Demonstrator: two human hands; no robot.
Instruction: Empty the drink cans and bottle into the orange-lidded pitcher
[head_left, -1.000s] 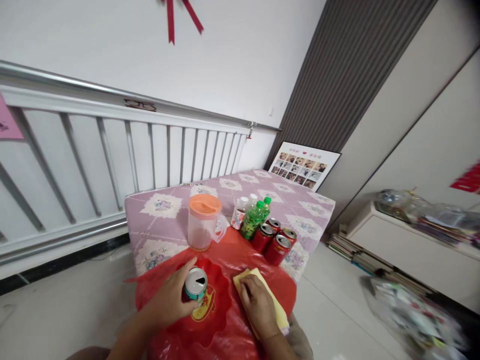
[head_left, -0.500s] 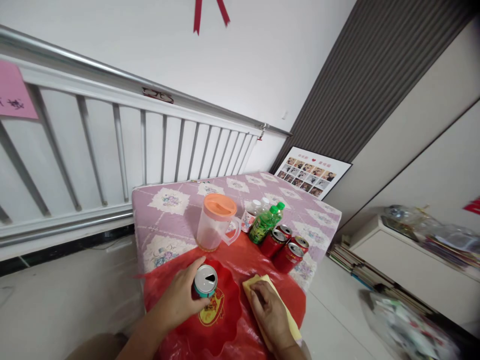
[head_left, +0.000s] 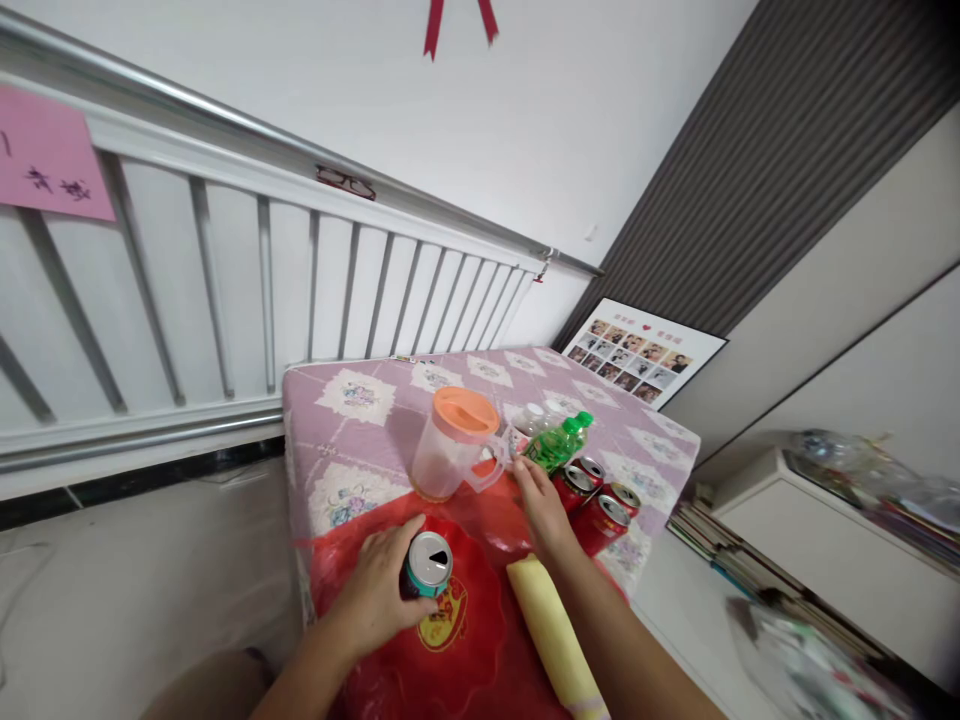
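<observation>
My left hand is wrapped round the side of a dark and teal drink can, its opened top facing up. The can is over a red scalloped tray with a yellow emblem; whether its base touches the tray is hidden. My right hand reaches forward, fingers stretched out, beside a green bottle whose lower part it hides. Just left of these fingers is the handle of a clear pitcher with an orange lid. A rolled yellow cloth lies beneath my right forearm.
Several red cans stand right of my right hand. More bottles, some with white caps, stand behind. Red plastic sheeting covers the near part of the flowered tablecloth. A white radiator runs along the wall.
My right hand has left the yellow cloth and moved forward to the green bottle and pitcher handle. My left hand still holds the can. The view has shifted slightly.
</observation>
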